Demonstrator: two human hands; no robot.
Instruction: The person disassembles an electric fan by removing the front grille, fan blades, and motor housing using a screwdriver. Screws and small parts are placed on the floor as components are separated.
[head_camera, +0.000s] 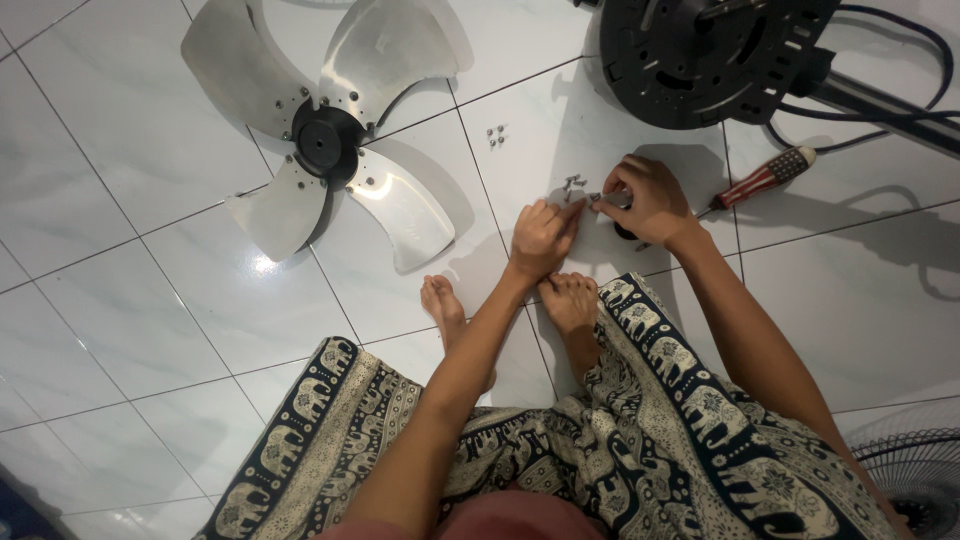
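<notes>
Floor scene, head view, person seated w/ both arms reaching fwd to centre-right of frame. Left hand (541, 238): fingers curled, tips pinched at a small pile of screws (573, 184) on the tile; whether it actually has 1 clamped, can't tell. Right hand (648, 200): just right of the left, nearly touching it, closed round a small metal part (608, 199) w/ thumb and forefinger; part's kind too small to tell. Hands together, knuckles up, wrists low over the floor; both forearms run straight from bottom centre up to the hands, elbows slightly out. Screws sit directly above the 2 bare feet (568, 298), on white tile. To do this well, judged: pick 1 screw at a time w/ fingertips, keep the part steady and close to the floor so a dropped screw doesn't roll far, keep the pile bunched. Nearby: 2nd small group of screws (495, 134) upper centre, well apart from hands; screwdriver (762, 178), red-and-white handle, just right of the right hand, untouched; fan blade (325, 140), 4 metal vanes on black hub, upper left; black motor housing (705, 55) w/ cable, upper right; wire fan guard (915, 470), lower right corner; patterned cloth (650, 440) over lap.
</notes>
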